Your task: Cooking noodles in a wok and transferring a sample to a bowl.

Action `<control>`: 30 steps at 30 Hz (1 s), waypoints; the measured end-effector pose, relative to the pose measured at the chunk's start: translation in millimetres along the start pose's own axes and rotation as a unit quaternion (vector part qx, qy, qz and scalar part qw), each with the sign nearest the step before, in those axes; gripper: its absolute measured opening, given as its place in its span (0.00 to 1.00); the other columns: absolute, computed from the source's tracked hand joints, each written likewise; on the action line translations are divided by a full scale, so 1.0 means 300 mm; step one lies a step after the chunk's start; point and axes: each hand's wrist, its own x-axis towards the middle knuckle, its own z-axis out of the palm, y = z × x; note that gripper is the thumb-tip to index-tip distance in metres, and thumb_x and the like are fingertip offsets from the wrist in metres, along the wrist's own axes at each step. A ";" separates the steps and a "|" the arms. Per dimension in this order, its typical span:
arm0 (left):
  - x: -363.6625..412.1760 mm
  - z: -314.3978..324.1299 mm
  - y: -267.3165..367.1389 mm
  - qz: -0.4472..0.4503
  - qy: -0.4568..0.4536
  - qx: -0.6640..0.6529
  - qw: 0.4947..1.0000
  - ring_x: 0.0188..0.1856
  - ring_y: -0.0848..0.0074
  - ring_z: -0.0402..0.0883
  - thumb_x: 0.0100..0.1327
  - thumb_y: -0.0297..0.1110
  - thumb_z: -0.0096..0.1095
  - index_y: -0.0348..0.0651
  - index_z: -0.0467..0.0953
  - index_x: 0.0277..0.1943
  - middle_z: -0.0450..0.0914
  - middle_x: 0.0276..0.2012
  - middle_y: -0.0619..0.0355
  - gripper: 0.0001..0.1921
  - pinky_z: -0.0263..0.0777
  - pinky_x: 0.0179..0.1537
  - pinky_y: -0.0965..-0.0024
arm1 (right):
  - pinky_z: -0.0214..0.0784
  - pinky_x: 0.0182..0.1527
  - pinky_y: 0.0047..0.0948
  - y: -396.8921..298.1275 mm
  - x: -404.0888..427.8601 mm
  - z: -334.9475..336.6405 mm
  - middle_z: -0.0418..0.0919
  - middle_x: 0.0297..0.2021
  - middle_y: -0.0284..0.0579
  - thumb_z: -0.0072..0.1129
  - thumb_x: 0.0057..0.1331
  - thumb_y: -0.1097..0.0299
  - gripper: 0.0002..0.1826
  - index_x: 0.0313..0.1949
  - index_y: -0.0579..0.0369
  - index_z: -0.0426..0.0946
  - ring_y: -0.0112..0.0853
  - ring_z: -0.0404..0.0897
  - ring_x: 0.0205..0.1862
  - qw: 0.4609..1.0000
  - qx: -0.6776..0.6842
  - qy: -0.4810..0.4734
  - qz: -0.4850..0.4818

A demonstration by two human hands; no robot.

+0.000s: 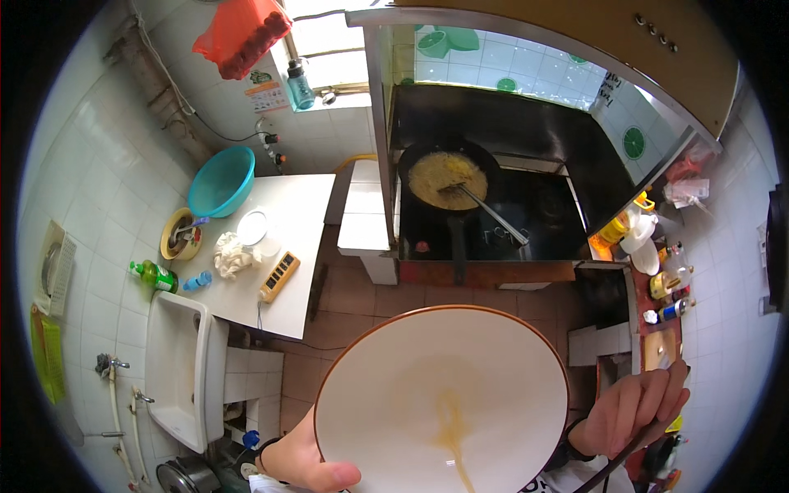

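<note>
My left hand [320, 462] grips the left side of a large white bowl [376, 370] with a brown rim, its thumb over the edge. The bowl is tilted so its inside faces me, and a thin yellowish streak of liquid runs down it. To the right of the bowl, my right hand [638, 407] is closed around a dark, slender object [622, 453] that runs out of view below; its kind is unclear. Ahead, a black wok [410, 185] on the stove holds bubbling yellowish food [431, 175]. A metal spatula [496, 215] leans in it, handle resting toward the stove's front right.
A white table [296, 203] at left bears a turquoise basin [222, 182], a power strip [279, 277] and a crumpled pale cloth or bag [231, 256]. Below it is a white sink [175, 370]. Bottles [672, 308] line the right-hand counter. The range hood [555, 37] overhangs the stove.
</note>
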 end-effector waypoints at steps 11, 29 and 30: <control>0.000 -0.032 -0.027 0.132 -0.058 0.079 0.986 0.70 0.64 0.39 0.48 0.58 0.67 0.32 0.32 0.69 0.41 0.69 0.46 0.60 0.35 0.67 0.63 | 0.66 0.09 0.27 0.035 0.002 0.031 0.62 0.18 0.45 0.32 0.73 0.64 0.14 0.28 0.54 0.55 0.37 0.69 0.10 0.999 -0.002 -0.039 0.006; -0.005 -0.057 -0.027 0.143 -0.123 0.032 0.982 0.70 0.65 0.36 0.49 0.58 0.66 0.33 0.30 0.69 0.38 0.69 0.47 0.61 0.34 0.67 0.62 | 0.69 0.11 0.26 0.084 0.011 0.052 0.61 0.18 0.44 0.32 0.74 0.64 0.15 0.28 0.54 0.56 0.36 0.70 0.09 0.999 -0.010 -0.036 -0.018; -0.002 -0.058 -0.025 0.145 -0.127 0.030 0.981 0.70 0.65 0.36 0.49 0.58 0.66 0.33 0.30 0.69 0.38 0.69 0.47 0.60 0.34 0.67 0.61 | 0.69 0.11 0.27 0.085 0.013 0.055 0.61 0.18 0.44 0.32 0.74 0.64 0.15 0.27 0.54 0.56 0.36 0.70 0.09 0.999 -0.013 -0.035 -0.022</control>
